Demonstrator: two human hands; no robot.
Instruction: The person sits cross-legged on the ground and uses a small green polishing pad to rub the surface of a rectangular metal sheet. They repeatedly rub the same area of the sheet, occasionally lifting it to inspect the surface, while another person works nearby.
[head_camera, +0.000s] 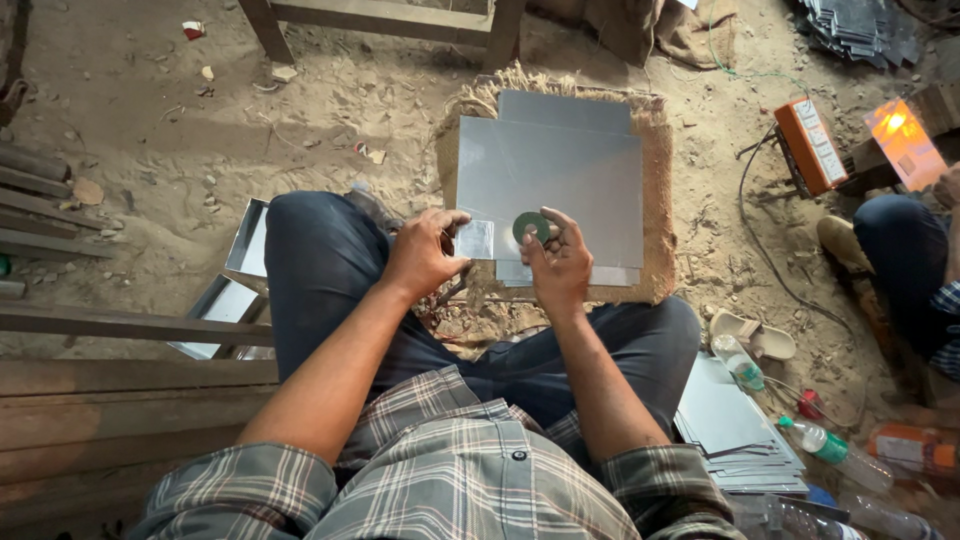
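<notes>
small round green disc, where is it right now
In the head view, the small round green disc sits centre-frame, pinched in the right hand, over the near edge of the large grey metal sheet.

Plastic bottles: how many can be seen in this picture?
3. One stands by the sandal; one lies right of the sheet stack; one lies at the bottom edge. Others may be hidden.
</notes>
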